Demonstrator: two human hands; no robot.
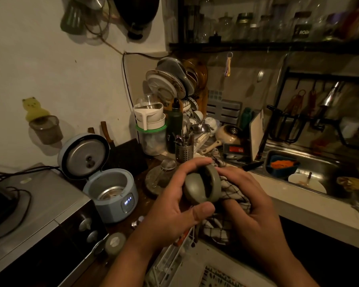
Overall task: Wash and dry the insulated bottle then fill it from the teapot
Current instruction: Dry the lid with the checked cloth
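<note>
A grey-green bottle lid with a loop handle (201, 188) is held in front of me, above the counter's edge. My left hand (174, 212) grips it, fingers over its top and thumb under it. My right hand (255, 206) holds a checked dish cloth (234, 192) bunched against the lid's right side. A dark green insulated bottle (175, 125) stands upright at the back of the counter beside the dish rack. No teapot can be made out.
An open blue rice cooker (112, 193) sits to the left, next to a microwave (39, 220). A cutlery holder (184, 151) and a full dish rack (174, 83) stand behind. The sink (319, 172) at right holds a plate and a blue bowl. A knife (253, 165) lies near its edge.
</note>
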